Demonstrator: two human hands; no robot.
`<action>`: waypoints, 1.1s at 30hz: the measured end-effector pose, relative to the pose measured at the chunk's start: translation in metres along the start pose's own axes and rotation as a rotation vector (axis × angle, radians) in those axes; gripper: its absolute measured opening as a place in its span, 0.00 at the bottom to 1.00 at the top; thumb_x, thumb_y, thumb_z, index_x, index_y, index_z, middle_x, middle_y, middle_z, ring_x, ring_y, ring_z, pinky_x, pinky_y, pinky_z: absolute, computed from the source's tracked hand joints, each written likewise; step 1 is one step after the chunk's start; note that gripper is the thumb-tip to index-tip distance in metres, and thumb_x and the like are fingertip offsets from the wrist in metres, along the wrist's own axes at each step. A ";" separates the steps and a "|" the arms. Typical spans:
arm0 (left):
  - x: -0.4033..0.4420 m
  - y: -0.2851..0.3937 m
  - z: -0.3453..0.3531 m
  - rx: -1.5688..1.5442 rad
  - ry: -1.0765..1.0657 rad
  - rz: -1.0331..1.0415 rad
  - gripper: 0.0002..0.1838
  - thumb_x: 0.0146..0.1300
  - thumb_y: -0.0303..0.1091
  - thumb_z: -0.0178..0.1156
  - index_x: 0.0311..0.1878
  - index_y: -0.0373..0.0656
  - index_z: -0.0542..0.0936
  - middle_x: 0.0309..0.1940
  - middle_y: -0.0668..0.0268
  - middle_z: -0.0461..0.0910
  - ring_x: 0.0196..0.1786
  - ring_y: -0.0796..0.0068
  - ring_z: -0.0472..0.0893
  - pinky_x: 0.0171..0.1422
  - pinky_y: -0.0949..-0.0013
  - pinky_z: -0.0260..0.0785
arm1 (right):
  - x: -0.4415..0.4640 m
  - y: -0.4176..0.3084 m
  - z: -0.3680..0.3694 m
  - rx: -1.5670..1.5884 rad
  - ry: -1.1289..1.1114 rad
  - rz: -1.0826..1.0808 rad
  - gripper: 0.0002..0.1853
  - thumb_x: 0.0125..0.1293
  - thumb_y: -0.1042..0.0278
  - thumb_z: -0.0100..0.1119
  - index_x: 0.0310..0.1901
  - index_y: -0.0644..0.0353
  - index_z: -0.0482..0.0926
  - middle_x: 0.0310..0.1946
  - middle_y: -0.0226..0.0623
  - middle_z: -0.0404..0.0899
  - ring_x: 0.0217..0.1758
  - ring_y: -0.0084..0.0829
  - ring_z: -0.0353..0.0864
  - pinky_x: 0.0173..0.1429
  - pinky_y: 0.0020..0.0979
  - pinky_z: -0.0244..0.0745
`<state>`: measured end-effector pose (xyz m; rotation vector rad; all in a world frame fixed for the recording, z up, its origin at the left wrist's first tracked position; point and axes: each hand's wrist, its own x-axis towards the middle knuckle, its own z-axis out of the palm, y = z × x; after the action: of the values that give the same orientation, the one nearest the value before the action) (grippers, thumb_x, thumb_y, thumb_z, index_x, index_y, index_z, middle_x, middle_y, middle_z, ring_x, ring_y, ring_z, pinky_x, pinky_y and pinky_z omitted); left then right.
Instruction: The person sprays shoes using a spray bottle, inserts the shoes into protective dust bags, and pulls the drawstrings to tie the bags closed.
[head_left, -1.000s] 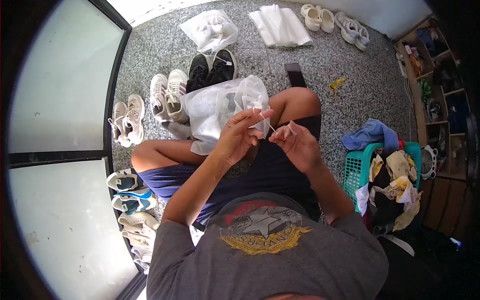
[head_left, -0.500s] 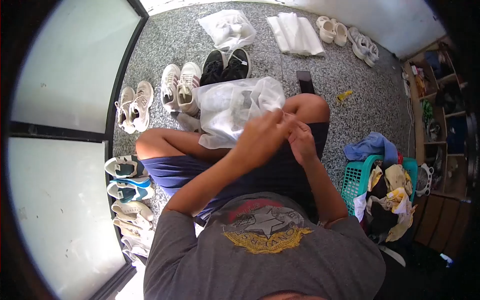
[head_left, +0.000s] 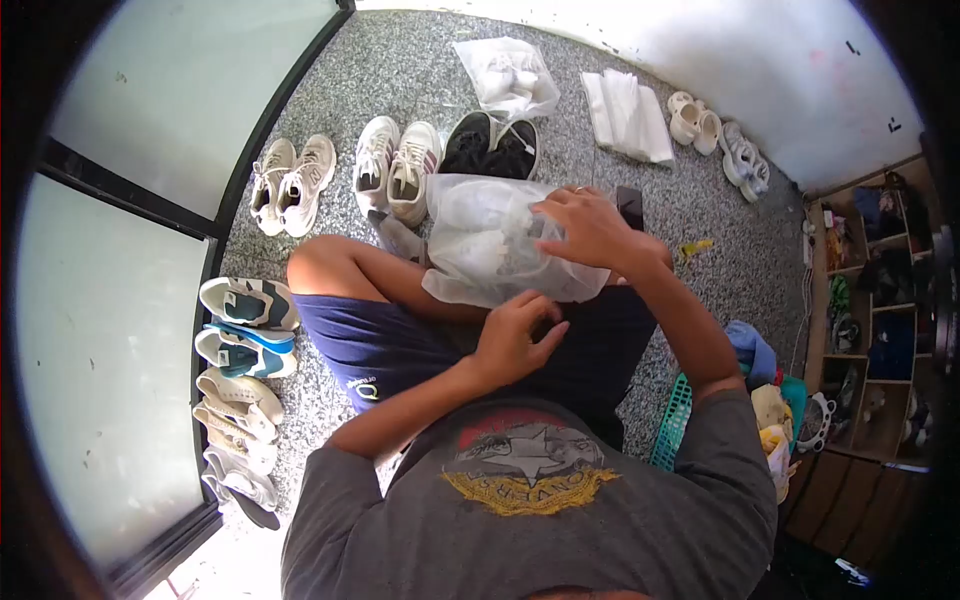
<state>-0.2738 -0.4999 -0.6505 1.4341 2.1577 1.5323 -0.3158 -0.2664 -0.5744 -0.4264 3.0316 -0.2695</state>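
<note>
A translucent white bag (head_left: pixel 480 245) with pale shoes inside lies across my crossed legs. Over its right part is my right hand (head_left: pixel 588 232), fingers spread and touching or just above the plastic. My left hand (head_left: pixel 517 338) hovers below the bag's lower edge, its fingers curved and the thumb apart, with nothing visible between them. Just beyond the bag stand black shoes (head_left: pixel 490 148) and, to their left, white shoes with pink stripes (head_left: pixel 392 168). A grey sock (head_left: pixel 398 236) lies by the bag's left edge.
Further off lie another bagged pair (head_left: pixel 507 77) and a stack of white bags (head_left: pixel 627 117). A phone (head_left: pixel 630 207) and a yellow item (head_left: pixel 696 247) are right of my knee. More shoes line the left; a green basket (head_left: pixel 672 425) and wooden shelf (head_left: pixel 870 320) are right.
My hands have moved apart from their position together above the bag. My right hand has gone over the bag, my left hand has come lower. The view has shifted, showing more at the left.
</note>
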 end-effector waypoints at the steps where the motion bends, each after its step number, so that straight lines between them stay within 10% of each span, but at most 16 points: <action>1: -0.014 -0.021 0.015 -0.424 -0.130 -0.467 0.22 0.64 0.43 0.70 0.57 0.44 0.79 0.62 0.54 0.75 0.55 0.57 0.80 0.50 0.57 0.79 | 0.010 0.008 0.000 -0.019 0.001 -0.007 0.26 0.64 0.51 0.68 0.58 0.61 0.81 0.56 0.48 0.81 0.62 0.46 0.79 0.69 0.45 0.70; 2: -0.021 -0.034 0.022 -0.855 -0.264 -0.926 0.29 0.66 0.51 0.70 0.63 0.44 0.77 0.66 0.52 0.72 0.58 0.55 0.79 0.51 0.57 0.79 | 0.021 0.022 0.003 0.157 -0.013 0.043 0.31 0.64 0.47 0.68 0.62 0.59 0.78 0.60 0.48 0.79 0.66 0.46 0.76 0.72 0.45 0.67; 5: -0.031 -0.040 0.022 -1.320 -0.029 -1.327 0.46 0.61 0.66 0.68 0.72 0.44 0.67 0.65 0.54 0.72 0.62 0.57 0.76 0.57 0.55 0.77 | 0.045 0.084 0.035 0.433 -0.057 0.154 0.39 0.64 0.42 0.68 0.70 0.59 0.71 0.67 0.49 0.75 0.72 0.45 0.71 0.76 0.42 0.63; 9: -0.022 -0.069 0.040 -1.481 0.062 -1.161 0.56 0.57 0.72 0.68 0.78 0.46 0.57 0.68 0.52 0.68 0.66 0.52 0.73 0.66 0.52 0.72 | 0.053 0.115 0.077 1.082 -0.739 0.441 0.39 0.63 0.51 0.72 0.71 0.60 0.70 0.63 0.37 0.78 0.67 0.30 0.74 0.72 0.35 0.68; 17: 0.021 -0.044 0.020 -1.426 0.393 -1.116 0.50 0.61 0.47 0.76 0.77 0.45 0.54 0.68 0.60 0.69 0.69 0.59 0.72 0.69 0.53 0.70 | 0.030 0.099 0.050 1.452 -0.403 0.452 0.31 0.65 0.64 0.65 0.69 0.63 0.73 0.57 0.36 0.81 0.60 0.30 0.79 0.66 0.33 0.72; 25: 0.091 -0.102 -0.074 -1.186 0.637 -0.680 0.37 0.58 0.30 0.76 0.68 0.34 0.68 0.57 0.56 0.79 0.56 0.64 0.82 0.59 0.62 0.78 | 0.085 0.069 0.022 1.774 -0.052 0.417 0.28 0.69 0.51 0.59 0.63 0.65 0.76 0.54 0.41 0.83 0.51 0.31 0.86 0.59 0.34 0.81; 30: 0.168 -0.191 -0.169 -0.916 0.632 -0.736 0.35 0.62 0.39 0.73 0.66 0.34 0.69 0.52 0.58 0.82 0.49 0.66 0.85 0.51 0.65 0.83 | 0.207 0.111 0.079 2.006 0.166 0.528 0.28 0.70 0.45 0.54 0.59 0.60 0.79 0.51 0.40 0.86 0.52 0.35 0.86 0.62 0.39 0.80; 33: 0.218 -0.267 -0.194 -0.660 0.636 -0.905 0.51 0.50 0.56 0.74 0.73 0.43 0.63 0.55 0.57 0.80 0.56 0.63 0.79 0.50 0.50 0.71 | 0.279 0.110 0.074 1.954 0.261 0.727 0.26 0.71 0.44 0.53 0.56 0.58 0.82 0.49 0.38 0.86 0.53 0.35 0.86 0.62 0.38 0.79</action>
<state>-0.6670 -0.4742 -0.6842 -0.2580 1.7756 2.0660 -0.6056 -0.2527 -0.6795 0.8047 1.4162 -2.5710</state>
